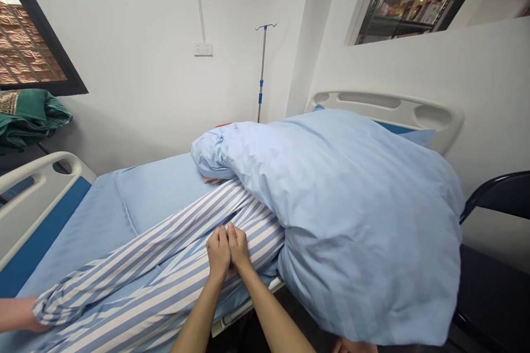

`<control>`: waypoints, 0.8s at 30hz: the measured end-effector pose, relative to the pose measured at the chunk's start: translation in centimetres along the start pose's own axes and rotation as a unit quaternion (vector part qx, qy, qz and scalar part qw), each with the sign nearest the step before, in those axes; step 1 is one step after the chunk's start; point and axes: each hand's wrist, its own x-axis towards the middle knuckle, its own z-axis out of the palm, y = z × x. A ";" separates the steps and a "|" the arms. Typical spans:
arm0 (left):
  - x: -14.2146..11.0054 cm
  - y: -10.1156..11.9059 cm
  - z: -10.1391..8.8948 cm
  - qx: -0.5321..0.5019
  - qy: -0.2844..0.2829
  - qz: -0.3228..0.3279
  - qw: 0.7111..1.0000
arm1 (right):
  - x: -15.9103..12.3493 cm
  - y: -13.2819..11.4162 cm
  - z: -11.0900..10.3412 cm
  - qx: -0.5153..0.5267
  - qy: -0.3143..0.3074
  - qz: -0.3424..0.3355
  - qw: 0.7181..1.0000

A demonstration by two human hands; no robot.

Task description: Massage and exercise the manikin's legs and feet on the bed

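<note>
Together, left hand (217, 246) and right hand (239, 245) curl fingers over striped trousers (169, 284); overhanging weight could drag the duvet (356, 215) down.

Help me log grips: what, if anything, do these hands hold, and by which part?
Nothing visible: bare left hand and bare right hand are curled together over blue-striped white fabric trousers.

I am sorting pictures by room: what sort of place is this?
Probably a hospital or care room: there is a bed with moulded end boards, a drip stand beyond it, and hospital-style striped trousers.
</note>
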 end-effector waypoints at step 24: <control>-1.5 -1.5 1.4 0.228 -0.022 -0.039 0.973 | 1.1 -0.1 -3.0 -0.291 -0.085 -0.090 0.949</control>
